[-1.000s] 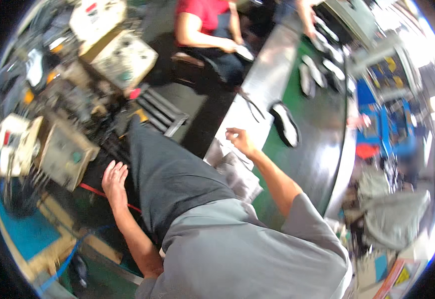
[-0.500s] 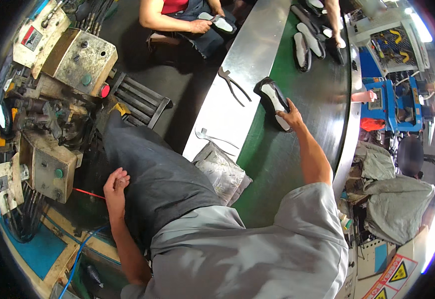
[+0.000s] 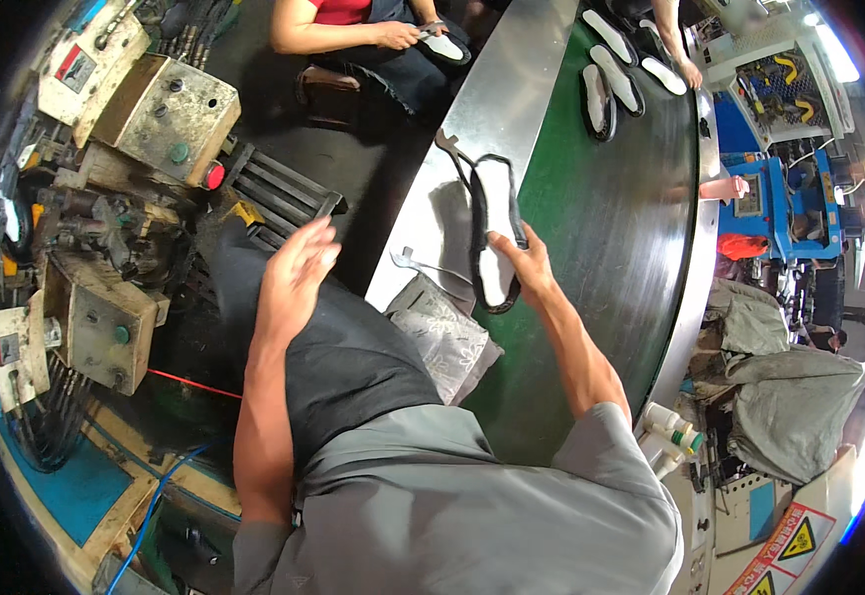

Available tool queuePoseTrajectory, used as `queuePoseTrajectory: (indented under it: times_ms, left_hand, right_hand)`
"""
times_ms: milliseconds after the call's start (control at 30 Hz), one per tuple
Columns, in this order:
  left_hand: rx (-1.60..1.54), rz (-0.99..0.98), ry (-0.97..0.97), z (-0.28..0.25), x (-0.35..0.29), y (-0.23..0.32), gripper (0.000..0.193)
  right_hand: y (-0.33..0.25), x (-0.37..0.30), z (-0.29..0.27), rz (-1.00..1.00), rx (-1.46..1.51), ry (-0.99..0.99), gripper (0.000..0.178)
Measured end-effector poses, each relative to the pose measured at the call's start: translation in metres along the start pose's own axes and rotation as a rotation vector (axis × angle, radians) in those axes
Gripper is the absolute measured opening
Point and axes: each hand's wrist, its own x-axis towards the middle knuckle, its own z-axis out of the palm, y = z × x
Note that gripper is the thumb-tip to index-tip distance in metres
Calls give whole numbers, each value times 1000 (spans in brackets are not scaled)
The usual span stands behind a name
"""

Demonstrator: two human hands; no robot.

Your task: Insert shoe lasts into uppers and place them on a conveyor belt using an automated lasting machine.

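My right hand [image 3: 532, 266] is closed round the side of a black shoe upper [image 3: 497, 198], whose white underside faces up. The shoe is lifted above the metal ledge [image 3: 492, 99] at the belt's left edge. My left hand [image 3: 296, 278] is raised over my thigh, with nothing in it and its fingers stretched out. Partly behind the shoe lie the pincers [image 3: 449, 147] on the ledge. Nearer to me, a small hammer [image 3: 405, 260] rests beside a grey patterned cushion [image 3: 442, 332]; the shoe hides part of its handle.
Several more shoe uppers [image 3: 599, 99] lie on the green conveyor belt [image 3: 601, 208], where a co-worker's hand [image 3: 690, 73] reaches in. Another person [image 3: 393, 36] holds a shoe at the far left. A worn machine [image 3: 170, 119] stands to my left; a slatted stand [image 3: 284, 193] is beside it.
My right hand has taken the shoe up off the belt and moved it left over the ledge. My left hand has risen and moved forward. The co-worker's hand has shifted to the belt's right edge.
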Motion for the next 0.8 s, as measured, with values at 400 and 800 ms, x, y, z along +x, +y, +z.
queuePoseTrajectory:
  times_ms: [400,800]
  left_hand:
    - [783,466,515,-89,-47,38,21]
    - [643,444,565,-133,-126,16,22]
  right_hand:
    - [-84,-147,231,-257,-346,-644,101]
    - [-163,-125,324,-824,-665,-924,56]
